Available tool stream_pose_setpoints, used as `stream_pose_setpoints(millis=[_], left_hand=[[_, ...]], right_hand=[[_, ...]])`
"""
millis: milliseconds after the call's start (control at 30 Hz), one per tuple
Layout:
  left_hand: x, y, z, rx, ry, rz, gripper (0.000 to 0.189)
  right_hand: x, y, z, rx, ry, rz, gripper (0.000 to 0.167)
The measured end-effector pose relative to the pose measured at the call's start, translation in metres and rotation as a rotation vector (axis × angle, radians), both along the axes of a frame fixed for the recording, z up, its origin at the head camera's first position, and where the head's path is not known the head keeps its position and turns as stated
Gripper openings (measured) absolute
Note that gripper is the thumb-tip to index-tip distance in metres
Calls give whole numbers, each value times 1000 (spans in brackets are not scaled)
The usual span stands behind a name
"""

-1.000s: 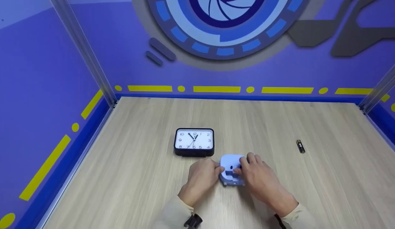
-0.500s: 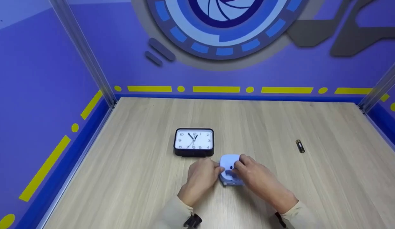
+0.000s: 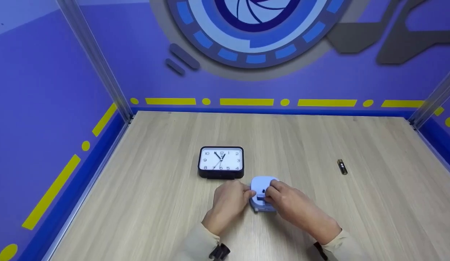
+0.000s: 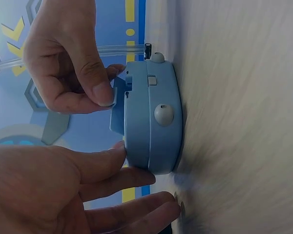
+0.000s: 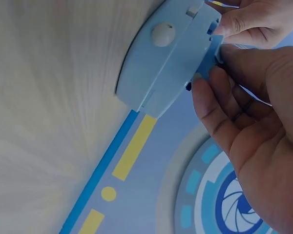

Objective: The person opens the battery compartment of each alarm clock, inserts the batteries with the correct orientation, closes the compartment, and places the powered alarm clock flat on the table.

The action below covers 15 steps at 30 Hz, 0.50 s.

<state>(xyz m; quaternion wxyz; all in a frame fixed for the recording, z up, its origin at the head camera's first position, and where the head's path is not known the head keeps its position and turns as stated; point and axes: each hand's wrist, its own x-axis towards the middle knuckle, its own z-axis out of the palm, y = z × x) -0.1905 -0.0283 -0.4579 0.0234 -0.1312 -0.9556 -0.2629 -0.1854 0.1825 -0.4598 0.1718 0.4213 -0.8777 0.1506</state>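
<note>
The blue case [image 3: 260,182] is lying flat on the worktop [image 3: 166,217], just to the right of the black clock [image 3: 221,159] and nearer the person. The left grip [image 3: 229,199] is holding its left edge, thumb and forefinger touching the case. The right grip [image 3: 290,202] is pinching a blue panel [image 4: 117,114], which is projecting at a slant from the upper face. A battery [image 3: 342,166] is lying well apart, farther right.

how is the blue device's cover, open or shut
Open: the cover stands raised from the blue device, right hand pinching it.
</note>
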Motion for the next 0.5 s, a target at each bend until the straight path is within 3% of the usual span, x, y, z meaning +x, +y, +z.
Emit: stream_pose_setpoints(millis=[167,500], left_hand=[[0,0,0,-15,6,5,23],[1,-1,1,-12,11,5,22]], right_hand=[[-1,0,-4,-31,56,14,25],[0,-3,-6,-2,75,9,28]])
